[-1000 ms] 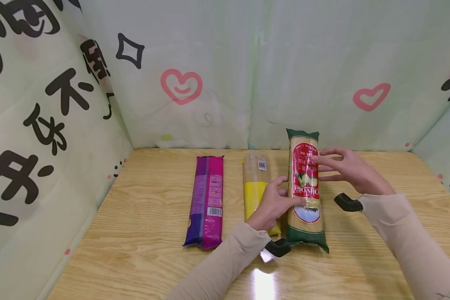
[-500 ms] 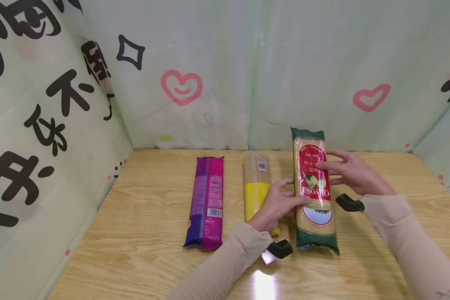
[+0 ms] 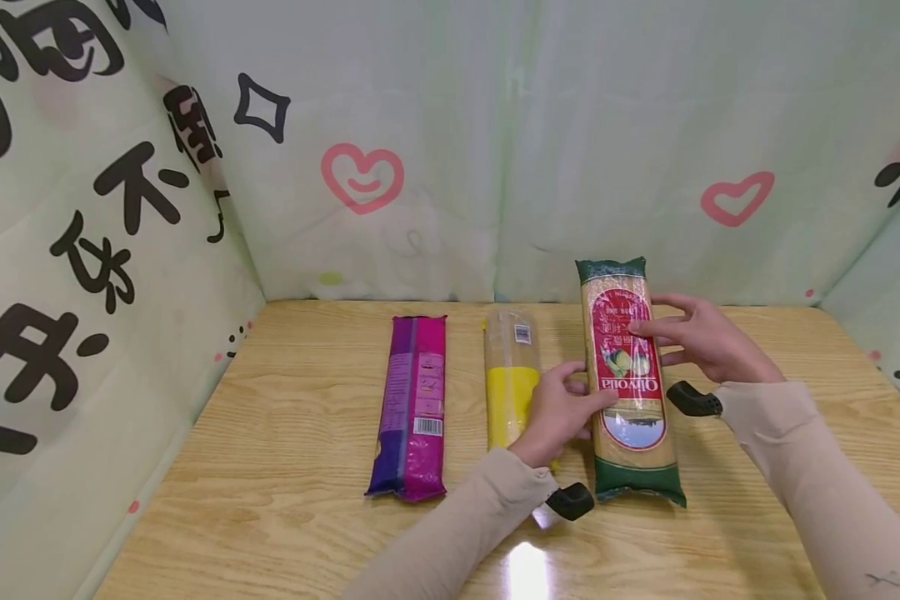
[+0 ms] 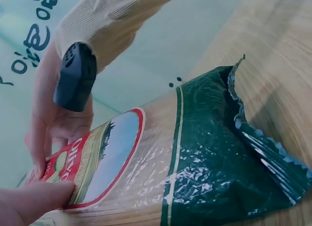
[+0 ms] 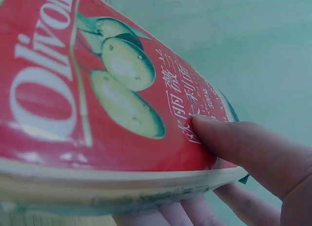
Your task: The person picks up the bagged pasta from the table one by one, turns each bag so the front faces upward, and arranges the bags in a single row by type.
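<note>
Both hands hold a spaghetti bag with green ends and a red Olivoilà label, its print upside down in the head view. My left hand grips its left side, thumb over the front. On the right side my right hand holds it, thumb on the label; in the right wrist view the fingers go beneath the bag. The bag's far end overlaps the curtain in the head view. Its crimped green end fills much of the left wrist view; whether it touches the table is unclear.
Left of the hands, a yellow and clear bag lies on the wooden table, partly covered by my left hand. Further left lies a purple and pink bag. A printed curtain hangs along the table's back edge.
The spaghetti bag has shifted a little to the right, and my left hand has moved with it. My right hand has stayed nearly in place as the bag came further into its grasp.
</note>
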`<action>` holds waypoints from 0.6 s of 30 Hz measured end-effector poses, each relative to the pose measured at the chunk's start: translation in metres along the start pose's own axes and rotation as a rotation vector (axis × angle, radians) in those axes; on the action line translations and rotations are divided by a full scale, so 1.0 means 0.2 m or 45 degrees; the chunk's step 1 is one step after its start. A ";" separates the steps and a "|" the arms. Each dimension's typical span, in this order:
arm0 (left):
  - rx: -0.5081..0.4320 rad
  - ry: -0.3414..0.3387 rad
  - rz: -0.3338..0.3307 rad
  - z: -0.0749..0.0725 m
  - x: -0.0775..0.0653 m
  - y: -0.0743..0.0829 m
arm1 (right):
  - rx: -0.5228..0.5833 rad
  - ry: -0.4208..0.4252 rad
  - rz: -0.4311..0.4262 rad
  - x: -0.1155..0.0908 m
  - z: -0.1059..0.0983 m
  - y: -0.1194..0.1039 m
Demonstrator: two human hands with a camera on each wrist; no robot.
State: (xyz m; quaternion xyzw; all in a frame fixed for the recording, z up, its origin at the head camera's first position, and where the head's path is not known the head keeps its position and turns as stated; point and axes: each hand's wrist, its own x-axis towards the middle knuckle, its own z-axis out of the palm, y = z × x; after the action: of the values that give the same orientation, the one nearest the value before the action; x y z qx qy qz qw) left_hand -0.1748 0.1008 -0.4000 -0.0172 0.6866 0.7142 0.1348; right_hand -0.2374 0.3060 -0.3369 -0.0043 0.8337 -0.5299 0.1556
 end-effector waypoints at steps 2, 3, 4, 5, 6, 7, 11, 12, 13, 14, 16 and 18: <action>-0.008 0.013 -0.014 0.01 0.01 0.00 | 0.000 0.006 0.006 0.01 0.00 0.00; -0.013 0.020 -0.022 0.01 0.01 0.00 | -0.004 0.008 0.008 0.01 0.00 0.00; -0.017 0.023 -0.029 0.01 0.01 0.00 | -0.006 0.010 0.010 0.01 0.00 0.00; -0.024 0.029 -0.035 0.02 0.02 0.00 | -0.010 0.011 0.013 0.02 -0.01 0.01; -0.028 0.032 -0.044 0.02 0.02 0.00 | -0.017 0.013 0.018 0.02 -0.01 0.01; -0.034 0.038 -0.053 0.03 0.02 0.00 | -0.027 0.015 0.023 0.02 -0.01 0.01; -0.045 0.042 -0.074 0.04 0.03 0.00 | -0.085 0.019 0.043 0.04 -0.01 0.02; -0.047 0.041 -0.078 0.05 0.03 0.00 | -0.103 0.016 0.050 0.04 -0.01 0.02; -0.049 0.037 -0.082 0.05 0.03 0.00 | -0.119 0.013 0.058 0.04 -0.02 0.03; -0.050 0.033 -0.085 0.05 0.03 0.00 | -0.130 0.011 0.067 0.04 -0.02 0.03; -0.047 0.031 -0.098 0.06 0.04 0.00 | -0.145 0.002 0.085 0.05 -0.02 0.04; -0.035 0.032 -0.114 0.07 0.04 0.00 | -0.160 -0.003 0.106 0.06 -0.02 0.05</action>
State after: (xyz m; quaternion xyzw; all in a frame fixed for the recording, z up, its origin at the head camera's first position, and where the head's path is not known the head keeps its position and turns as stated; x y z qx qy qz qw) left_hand -0.1799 0.1165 -0.4002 -0.0587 0.6770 0.7165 0.1579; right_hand -0.2478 0.3127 -0.3470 0.0198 0.8646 -0.4695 0.1778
